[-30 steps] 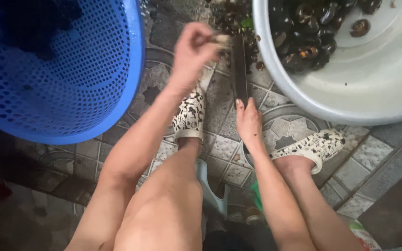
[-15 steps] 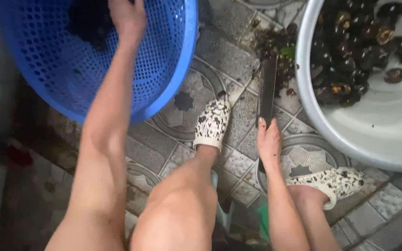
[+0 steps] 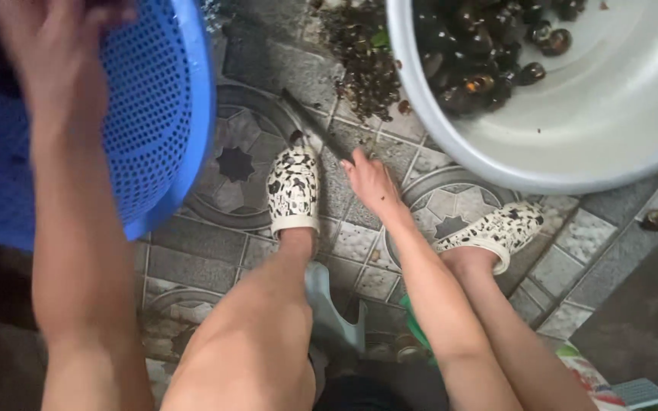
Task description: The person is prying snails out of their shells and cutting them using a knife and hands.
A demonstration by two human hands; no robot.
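My left hand (image 3: 55,53) is inside the blue perforated basket (image 3: 165,114) at the upper left. It is blurred, its fingers are curled, and whether it holds anything cannot be made out. My right hand (image 3: 375,186) rests on the tiled floor between my feet, gripping a dark-bladed knife (image 3: 312,125) whose blade points up and to the left. A pile of dark shell scraps (image 3: 363,65) lies on the floor just beyond the blade. At the upper right a white basin (image 3: 618,122) holds several dark snails (image 3: 481,57).
My feet wear speckled white clogs, one (image 3: 292,190) beside the knife hand and one (image 3: 496,228) under the basin's rim. A pale green stool (image 3: 336,312) is beneath me. A single snail (image 3: 656,221) lies on the floor at the right.
My left hand left the floor pile and reached into the blue basket, where it stays. The knife blade has swung from pointing straight ahead to pointing up-left.
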